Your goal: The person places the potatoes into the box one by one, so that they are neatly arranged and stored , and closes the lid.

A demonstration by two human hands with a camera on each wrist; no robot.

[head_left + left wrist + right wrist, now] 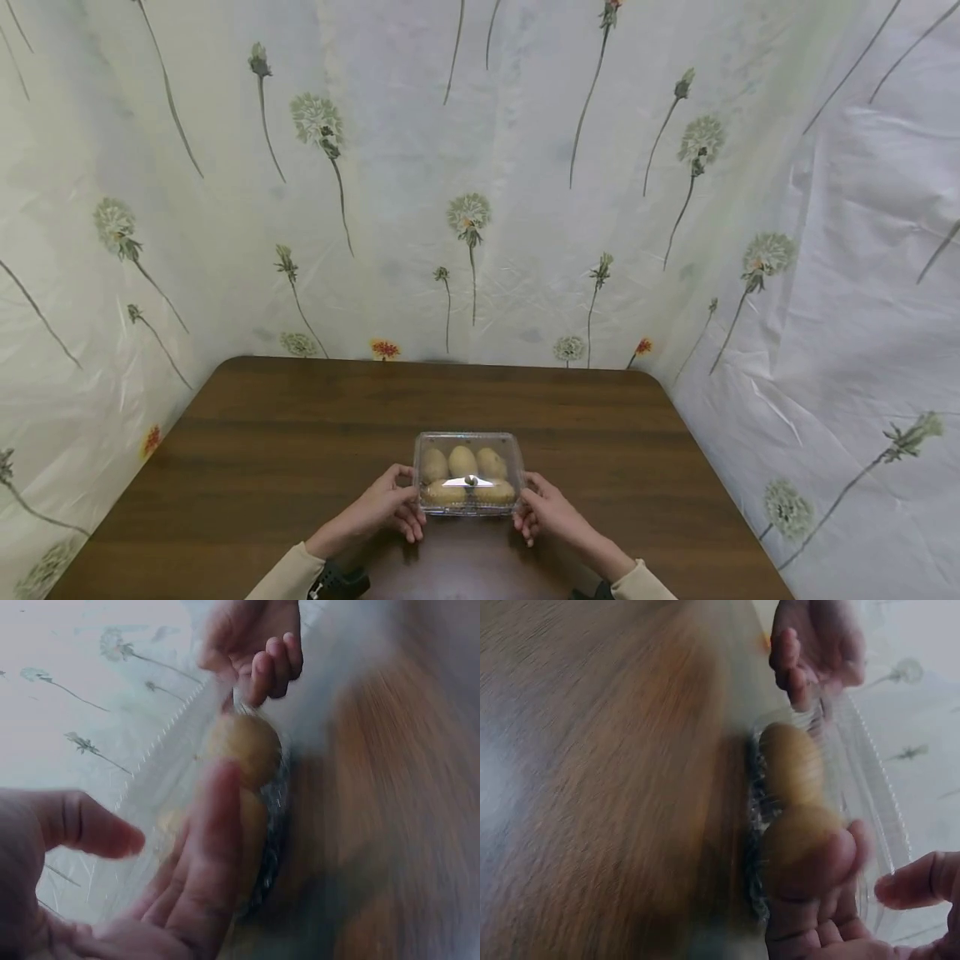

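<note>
A clear plastic clamshell box (pixel 465 437) with its lid down is in the head view near the front middle of the table. Through the lid show several yellow-brown, oval, potato-like pieces (pixel 462 461). My left hand (pixel 386 505) holds the box at its left side, thumb by the upper rim and fingers against the side wall. At the opposite side, my right hand (pixel 553 510) grips it in the same way. Both wrist views are blurred; each shows the box's ridged rim between thumb and fingers, with the other hand at the far end.
The brown wooden table (pixel 300 433) stretches out around the box, with rounded far corners. Pale sheeting printed with dandelions (pixel 390 167) hangs behind the table and along both sides. A dark band (pixel 337 581) sits on the left wrist below a beige sleeve (pixel 288 575).
</note>
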